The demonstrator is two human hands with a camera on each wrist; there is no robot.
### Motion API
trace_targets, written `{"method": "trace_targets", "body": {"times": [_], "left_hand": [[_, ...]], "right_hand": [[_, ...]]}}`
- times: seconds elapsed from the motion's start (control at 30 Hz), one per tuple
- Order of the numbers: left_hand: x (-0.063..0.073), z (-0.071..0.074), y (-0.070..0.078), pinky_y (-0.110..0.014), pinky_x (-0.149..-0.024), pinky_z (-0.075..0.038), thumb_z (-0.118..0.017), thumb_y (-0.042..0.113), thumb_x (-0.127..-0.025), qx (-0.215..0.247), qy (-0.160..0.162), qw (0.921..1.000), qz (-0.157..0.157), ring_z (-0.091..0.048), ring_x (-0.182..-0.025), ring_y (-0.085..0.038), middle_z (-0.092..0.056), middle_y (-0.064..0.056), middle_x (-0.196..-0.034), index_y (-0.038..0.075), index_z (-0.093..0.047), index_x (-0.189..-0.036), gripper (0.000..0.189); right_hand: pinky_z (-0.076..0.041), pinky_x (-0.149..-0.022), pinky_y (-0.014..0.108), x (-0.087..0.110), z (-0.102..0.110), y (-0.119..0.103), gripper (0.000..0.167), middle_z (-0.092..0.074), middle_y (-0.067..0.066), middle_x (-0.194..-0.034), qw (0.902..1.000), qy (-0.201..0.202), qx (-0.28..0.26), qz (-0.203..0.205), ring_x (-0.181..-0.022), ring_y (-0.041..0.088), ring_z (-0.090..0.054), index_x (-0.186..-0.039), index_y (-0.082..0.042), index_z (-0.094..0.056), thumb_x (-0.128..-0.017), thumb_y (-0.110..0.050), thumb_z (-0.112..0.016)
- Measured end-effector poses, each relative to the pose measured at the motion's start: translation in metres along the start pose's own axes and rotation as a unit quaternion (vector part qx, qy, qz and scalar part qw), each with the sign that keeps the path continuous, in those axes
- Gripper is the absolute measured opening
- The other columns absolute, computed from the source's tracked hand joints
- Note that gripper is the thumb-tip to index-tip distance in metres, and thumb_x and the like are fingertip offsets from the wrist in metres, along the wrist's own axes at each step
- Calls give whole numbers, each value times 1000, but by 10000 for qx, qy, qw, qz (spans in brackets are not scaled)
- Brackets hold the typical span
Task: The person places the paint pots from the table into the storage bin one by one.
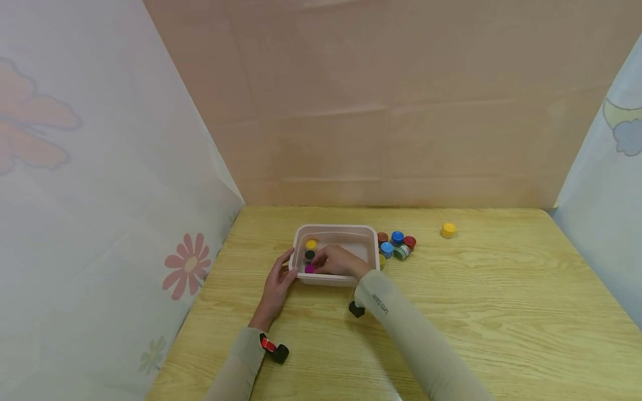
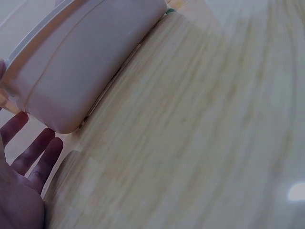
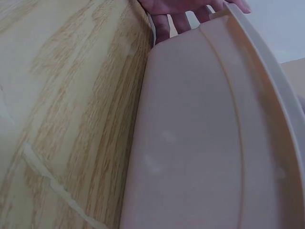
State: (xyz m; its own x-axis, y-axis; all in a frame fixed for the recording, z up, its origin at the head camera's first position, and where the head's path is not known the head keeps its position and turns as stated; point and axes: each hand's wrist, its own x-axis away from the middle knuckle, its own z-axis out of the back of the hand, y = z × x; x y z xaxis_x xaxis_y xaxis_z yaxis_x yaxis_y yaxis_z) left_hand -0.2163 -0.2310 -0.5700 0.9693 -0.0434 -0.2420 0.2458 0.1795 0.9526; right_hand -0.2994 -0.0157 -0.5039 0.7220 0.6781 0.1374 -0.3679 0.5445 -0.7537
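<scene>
A pale pink plastic bin [image 1: 335, 281] stands on the table. My right hand [image 1: 337, 259] reaches down inside it, fingers pinching a small jar with a magenta lid [image 1: 310, 269] at the front left. Behind that jar, along the left wall, are a dark-lidded jar [image 1: 309, 255] and a yellow-lidded jar [image 1: 311, 245]. My left hand [image 1: 277, 284] rests at the bin's left end, its fairly straight fingers [image 2: 35, 149] touching the outer wall near the bottom corner. The right hand's fingertips are partly hidden, and the right wrist view shows mostly the bin's outer wall [image 3: 190, 133].
Right of the bin, several small jars cluster: blue [image 1: 397, 238], light blue [image 1: 386, 249], red [image 1: 409, 242], brownish red [image 1: 383, 238], a green one lying tilted [image 1: 402, 252]. A yellow one [image 1: 382, 262] is partly hidden by the bin. Another yellow-lidded jar [image 1: 448, 230] stands farther right.
</scene>
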Motion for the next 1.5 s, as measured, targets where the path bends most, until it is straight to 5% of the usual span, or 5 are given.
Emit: {"method": "trace_targets", "body": {"times": [0.53,0.87,1.03,1.17,1.5], "left_hand": [[-1,2,1,-17,-100,-49,-56,23,-108,-14,-12,9999,167,-54,-133,-36,-41,-2,-163,27,-43,-157,51],[0,6,15,-18,-103,-48,-55,18,-108,-11,-142,9987,488,-51,-137,-36,-36,-8,-166,19,-36,-161,56],[6,5,37,-18,-102,-48,-56,13,-107,29,-61,9987,507,-53,-135,-37,-39,-11,-164,16,-40,-160,55],[8,5,40,-17,-102,-47,-56,14,-107,22,-36,9986,528,-52,-136,-37,-39,-11,-164,16,-40,-160,55],[7,6,39,-17,-102,-47,-55,13,-107,47,-46,9987,504,-52,-134,-37,-40,-11,-163,16,-40,-159,54]], "right_hand": [[-58,-91,36,10,17,-2,23,-77,3,-109,9985,538,-10,126,-98,16,-71,-115,-6,-76,-94,-16,-77],[-58,-92,40,61,73,2,26,-76,8,-115,9889,1430,172,361,-103,22,-69,-124,-8,-73,-100,-18,-69],[-57,-92,44,97,97,26,25,-75,11,-114,9786,2045,32,241,-104,26,-69,-123,-5,-73,-100,-15,-69],[-57,-92,49,121,106,56,29,-74,14,-118,9735,2287,53,-68,-107,30,-68,-127,-2,-71,-100,-15,-69],[-57,-81,37,140,101,114,34,-71,17,-119,9759,2121,191,-484,-99,27,-66,-130,-3,-70,-97,-8,-70]]}}
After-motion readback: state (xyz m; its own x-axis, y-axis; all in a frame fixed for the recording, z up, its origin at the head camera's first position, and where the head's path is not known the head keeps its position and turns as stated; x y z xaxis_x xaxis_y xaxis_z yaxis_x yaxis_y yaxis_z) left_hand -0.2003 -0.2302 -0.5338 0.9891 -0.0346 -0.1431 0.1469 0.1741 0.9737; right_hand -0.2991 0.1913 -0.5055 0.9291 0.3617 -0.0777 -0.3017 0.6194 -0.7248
